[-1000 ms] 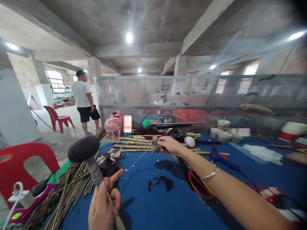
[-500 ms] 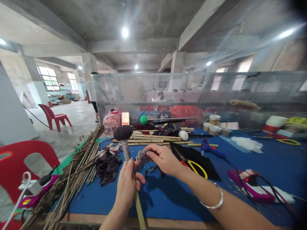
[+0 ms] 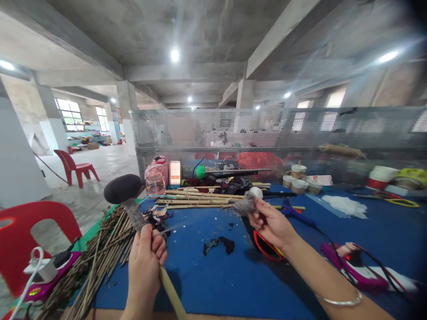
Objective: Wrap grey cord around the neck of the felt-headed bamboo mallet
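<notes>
My left hand [image 3: 145,262] is closed around a pale stick [image 3: 171,291]. At the stick's upper end sits a dark, rounded padded head [image 3: 123,189], tilted to the left, with grey yarn wrapping [image 3: 134,218] just below it. My right hand [image 3: 273,224] pinches a loose bundle of grey yarn [image 3: 245,205], raised well to the right of the stick. A faint strand leads right from my left hand. Scissors [image 3: 267,249] with red and yellow handles lie partly hidden under my right forearm. Dark cloth scraps [image 3: 218,245] rest between the hands.
Dry twigs [image 3: 100,253] cover the table's left side. Cut sticks [image 3: 196,198] lie across the back, before a perforated metal screen [image 3: 187,129]. A blue glue gun [image 3: 296,212] and a purple power strip [image 3: 363,269] are at right, with a red chair [image 3: 53,213] at left.
My hands have moved apart: the left with the stick to the left, the right with the yarn bundle to the right. The stick's head tilts further left. The person in the background is gone from view.
</notes>
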Available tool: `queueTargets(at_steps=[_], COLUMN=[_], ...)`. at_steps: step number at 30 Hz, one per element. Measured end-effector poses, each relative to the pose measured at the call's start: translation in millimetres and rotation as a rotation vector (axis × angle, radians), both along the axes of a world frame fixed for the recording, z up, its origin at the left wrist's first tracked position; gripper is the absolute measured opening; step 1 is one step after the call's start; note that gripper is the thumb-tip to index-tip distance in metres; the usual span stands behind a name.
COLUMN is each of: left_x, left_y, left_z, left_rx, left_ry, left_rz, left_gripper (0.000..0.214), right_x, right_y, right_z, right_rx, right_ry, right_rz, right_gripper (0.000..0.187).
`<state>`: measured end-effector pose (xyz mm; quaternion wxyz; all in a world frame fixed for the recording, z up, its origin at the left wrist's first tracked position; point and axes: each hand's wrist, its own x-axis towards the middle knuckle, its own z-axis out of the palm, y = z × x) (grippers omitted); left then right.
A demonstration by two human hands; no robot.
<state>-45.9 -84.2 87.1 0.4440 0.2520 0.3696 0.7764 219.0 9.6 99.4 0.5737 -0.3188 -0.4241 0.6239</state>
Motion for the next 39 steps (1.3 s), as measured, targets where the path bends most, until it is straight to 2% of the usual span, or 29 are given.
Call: queueTargets(at_steps=[3,6,8,10,12,15,18,20,22,25,28,32,35,37,39], left_x=[-8.4,-18.2,-25.7,-31.4,-32.2,-19.3,8.7,30.0,47.4,57.1,44.4,12.9,-3.7,-8.9,-9.3], left_y=[-1.6,-1.7,-0.7,0.5,1.5,2.0,0.7,-0.8,-2.4,-3.9,-5.2,-11.9,-19.3,-21.9,-21.1], left_z=[-1.4,-3.2,-5.3,-8.4,-11.5,-12.3,-6.8,-2.8,-1.8,-5.5,-7.2,2.4,9.6,10.1,7.8], left_rx=[0.018,0.024,0.029,-0.003,-0.081,-0.165,-0.12,-0.078,-0.077,-0.136,-0.142,-0.037,0.018,0.024,0.01], left_ry=[0.028,0.017,0.019,0.091,0.217,0.353,0.346,0.286,0.248,0.219,0.126,0.061,0.04,0.028,0.046], left_rz=[0.063,0.118,0.143,0.142,0.116,0.085,0.035,-0.08,-0.207,-0.335,-0.234,-0.01,0.077,0.094,0.088], left_gripper=[0.03,0.029,0.027,0.025,0.023,0.024,0.029,0.03,0.031,0.031,0.03,0.03,0.026,0.024,0.023], right_x=[31.8,61.4,74.6,77.9,69.5,38.2,-5.8,-35.8,-60.5,-76.4,-60.4,-7.9,26.5,36.1,32.3], right_y=[12.6,26.9,33.0,33.5,27.3,7.7,-16.8,-30.7,-39.5,-39.2,-21.8,16.7,38.5,41.7,33.9], right_z=[-5.9,-13.5,-16.8,-16.5,-11.8,1.9,16.6,22.3,23.5,20.3,16.5,10.6,5.5,4.4,6.3], right_rx=[-0.054,-0.078,-0.098,-0.109,-0.096,-0.042,-0.005,0.003,0.02,0.04,0.067,0.081,0.039,0.039,0.053], right_ry=[0.139,0.182,0.194,0.211,0.218,0.154,0.013,-0.092,-0.155,-0.167,-0.095,0.028,0.136,0.183,0.18], right_rz=[-0.262,-0.49,-0.586,-0.592,-0.493,-0.225,0.053,0.205,0.293,0.307,0.166,-0.209,-0.449,-0.517,-0.459], right_gripper=[0.018,0.017,0.018,0.019,0.019,0.02,0.025,0.027,0.028,0.029,0.03,0.027,0.025,0.025,0.025])
